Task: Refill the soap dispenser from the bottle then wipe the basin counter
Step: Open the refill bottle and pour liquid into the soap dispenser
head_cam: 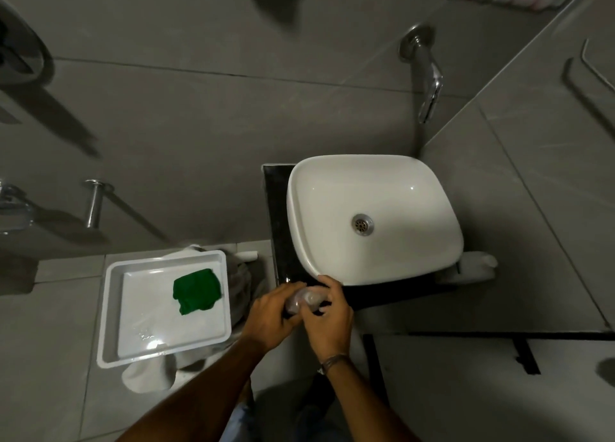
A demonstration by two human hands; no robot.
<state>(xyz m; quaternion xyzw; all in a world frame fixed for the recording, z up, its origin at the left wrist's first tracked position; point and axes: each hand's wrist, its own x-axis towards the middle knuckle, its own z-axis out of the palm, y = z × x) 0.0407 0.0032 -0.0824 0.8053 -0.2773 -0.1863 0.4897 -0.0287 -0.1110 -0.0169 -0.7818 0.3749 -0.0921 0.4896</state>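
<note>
Basin: white, rounded-rectangular, seated on dark tabletop; near rim just beside both hands, so any spill likely to run onto rim or tabletop and enlarge the wiping job. Tray: white plastic, perched on a pale support to the left, well apart from the tabletop; overhanging enough to tip if bumped by the left forearm. Cloth: green, crumpled, lying inside the tray toward its far right corner, untouched; wiping step judged not yet begun. Wall tap: chrome, above the basin, no water visible. Left hand: fingers closed around the near end of a small translucent container. Right hand: fingers curled over the far end of the same container, a band on the wrist. Container: pale, mostly hidden between the hands, held at the near left corner of the tabletop; bottle or dispenser cannot be told, nor cap on or off, nor fill level. Second vessel of the task not seen. Risks, as judgement: slick soapy plastic slipping from the two-handed hold and dropping to the floor; cap or pump wrenched loose suddenly, jerking soap out; squeezing too hard on soft walls, forcing liquid over the neck; dim light hiding drips on the dark tabletop.
</note>
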